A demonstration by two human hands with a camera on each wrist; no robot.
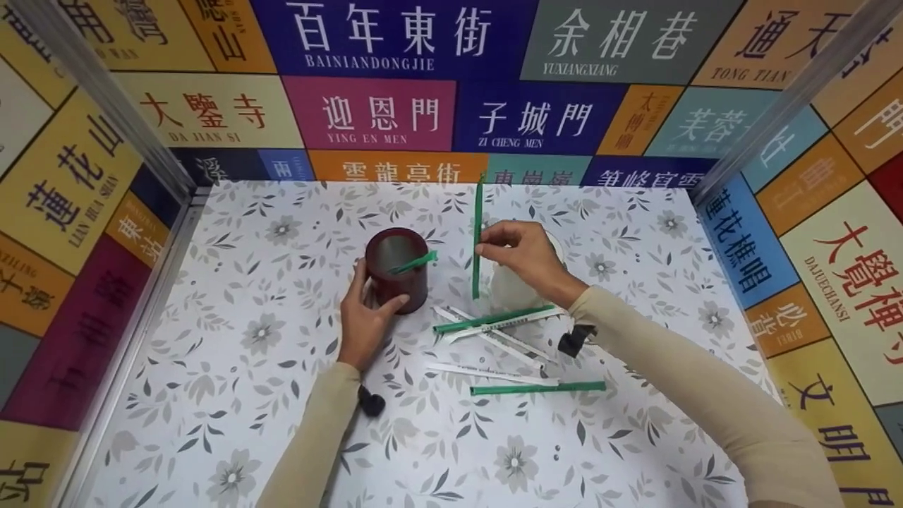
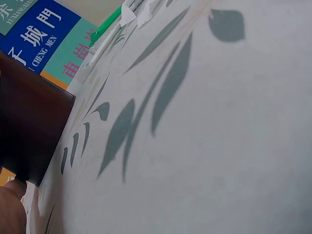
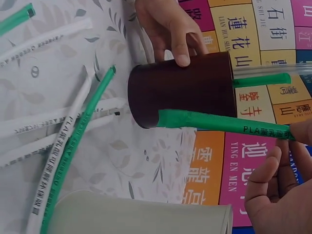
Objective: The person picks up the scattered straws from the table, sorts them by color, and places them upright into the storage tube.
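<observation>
A dark red cup (image 1: 403, 295) stands upright on the table, with one green straw (image 1: 417, 263) leaning inside and poking past its rim. My left hand (image 1: 363, 321) holds the cup's left side, thumb at the front and fingers round the back. To the right, my right hand (image 1: 528, 259) pinches a green paper-wrapped straw (image 3: 219, 122) between thumb and fingertips, held upright and apart from the cup. Behind and below that hand stands a pale cup (image 1: 509, 291), partly covered by it. The left wrist view catches only the dark cup's side (image 2: 29, 117) and a bit of thumb.
Several wrapped straws lie loosely crossed in front of the cups, including a green straw (image 1: 540, 388) nearest me and a white straw (image 1: 487, 374) beside it. The table (image 1: 261, 437) has a leaf-patterned cover. Printed panels (image 1: 370, 113) rise at the back and sides.
</observation>
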